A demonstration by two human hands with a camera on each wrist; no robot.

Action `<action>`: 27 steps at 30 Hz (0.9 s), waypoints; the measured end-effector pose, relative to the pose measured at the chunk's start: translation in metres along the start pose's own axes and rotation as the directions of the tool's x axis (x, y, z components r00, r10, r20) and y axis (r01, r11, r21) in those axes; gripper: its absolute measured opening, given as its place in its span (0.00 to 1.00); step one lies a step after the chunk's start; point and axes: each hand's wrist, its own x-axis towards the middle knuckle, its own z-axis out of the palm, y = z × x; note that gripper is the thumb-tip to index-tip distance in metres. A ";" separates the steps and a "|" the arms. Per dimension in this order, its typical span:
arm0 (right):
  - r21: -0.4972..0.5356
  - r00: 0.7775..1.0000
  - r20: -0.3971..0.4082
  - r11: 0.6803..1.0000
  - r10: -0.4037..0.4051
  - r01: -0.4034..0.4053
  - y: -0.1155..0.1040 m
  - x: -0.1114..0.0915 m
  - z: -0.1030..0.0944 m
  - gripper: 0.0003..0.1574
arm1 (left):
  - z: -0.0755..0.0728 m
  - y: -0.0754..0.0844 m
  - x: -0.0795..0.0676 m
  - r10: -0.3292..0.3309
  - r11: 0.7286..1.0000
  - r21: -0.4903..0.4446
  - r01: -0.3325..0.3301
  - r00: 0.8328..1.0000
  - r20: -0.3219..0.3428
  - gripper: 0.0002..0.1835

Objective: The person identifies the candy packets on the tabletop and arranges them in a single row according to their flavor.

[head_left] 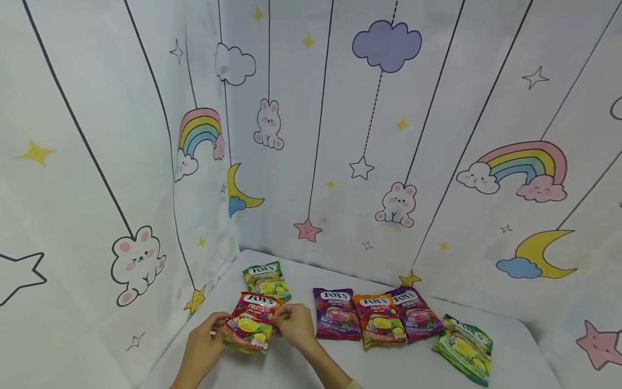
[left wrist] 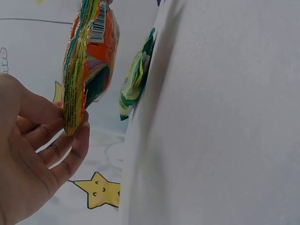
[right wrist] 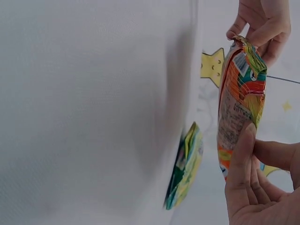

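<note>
Between both hands, above the white table, is a red and orange candy bag (head_left: pixel 251 323) labelled FOX'S Fruits. My left hand (head_left: pixel 203 340) pinches its left edge; the left wrist view shows thumb and fingertips on the crimped side of the bag (left wrist: pixel 96 56). On the opposite edge, my right hand (head_left: pixel 295 326) pinches with thumb and fingers, and in the right wrist view the back of the bag (right wrist: pixel 234 112) faces that camera. Just behind the held bag lies a green FOX'S candy bag (head_left: pixel 266 280), partly covered by it in the head view.
Right of the hands lie a purple Berries bag (head_left: pixel 337 314), an orange Fruits bag (head_left: pixel 381 321) and another purple Berries bag (head_left: pixel 417 315), close together. A green bag (head_left: pixel 465 349) lies farther right. Printed white cloth walls (head_left: pixel 340 135) stand behind and left of the table (head_left: pixel 515 346).
</note>
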 end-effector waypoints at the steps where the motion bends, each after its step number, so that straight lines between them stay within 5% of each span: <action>1: 0.001 1.000 0.002 1.000 0.001 -0.001 0.000 0.000 0.001 0.07 | 0.000 -0.001 0.000 -0.005 1.000 0.001 0.005 1.000 0.001 0.18; 27: -0.004 0.997 0.057 0.998 0.060 -0.060 0.014 -0.008 0.022 0.08 | -0.006 -0.020 -0.012 -0.056 0.997 0.063 0.054 0.998 0.029 0.17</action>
